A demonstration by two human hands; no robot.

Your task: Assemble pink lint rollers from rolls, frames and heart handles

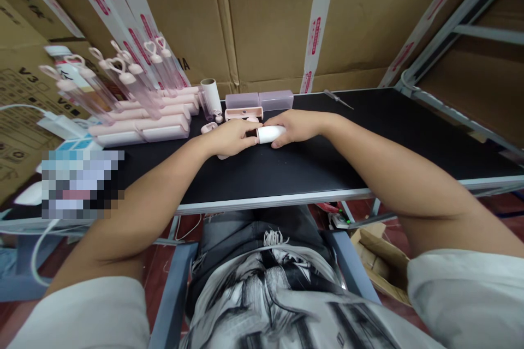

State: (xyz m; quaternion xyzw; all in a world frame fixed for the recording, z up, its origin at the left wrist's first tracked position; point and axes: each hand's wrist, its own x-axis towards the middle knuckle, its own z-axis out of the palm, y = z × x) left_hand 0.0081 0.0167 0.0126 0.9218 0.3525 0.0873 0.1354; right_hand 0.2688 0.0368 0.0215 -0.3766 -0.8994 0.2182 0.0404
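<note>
A white tube [270, 134] lies on its side between my hands, just above the black tabletop. My right hand [301, 124] wraps its fingers and thumb round the tube's right end. Thumb and fingertips of my left hand [232, 137] close on the tube's left end; a dark gap shows between them. Beside my left hand is a small pink ring-like piece [209, 127], and another pink bit is partly hidden beneath the palm. Right behind the hands sits an open pink case [244, 113], its lower part covered by my fingers.
Several pink cases [143, 130] lie stacked at left, with clear tubes [137, 90] topped by heart loops standing among them. A white roll [210, 95] and a mauve box [260, 101] stand at the back. A screwdriver [338, 99] lies back right. A metal frame [434, 49] edges the right.
</note>
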